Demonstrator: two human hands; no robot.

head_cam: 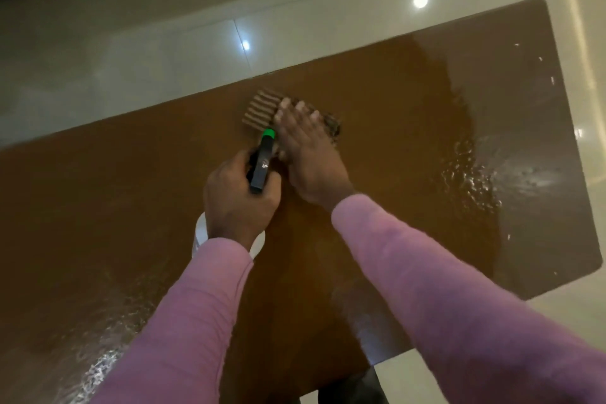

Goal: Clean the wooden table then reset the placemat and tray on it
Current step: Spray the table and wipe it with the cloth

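Observation:
The wooden table (393, 115) is a wide brown top filling most of the view, with wet, shiny patches at the right and the lower left. My right hand (305, 147) lies flat with fingers spread on a ribbed brown cloth (260, 108) near the table's far edge. My left hand (237, 197) is closed around a spray bottle (262, 161) with a black head and green nozzle tip. The nozzle points at the cloth, and the bottle's white body shows below my wrist. No placemat or tray is in view.
A glossy pale tiled floor (164, 52) surrounds the table and reflects ceiling lights. The table's rounded far right corner (541, 6) and near right edge (557, 285) are visible. Both pink sleeves cross the near half of the table.

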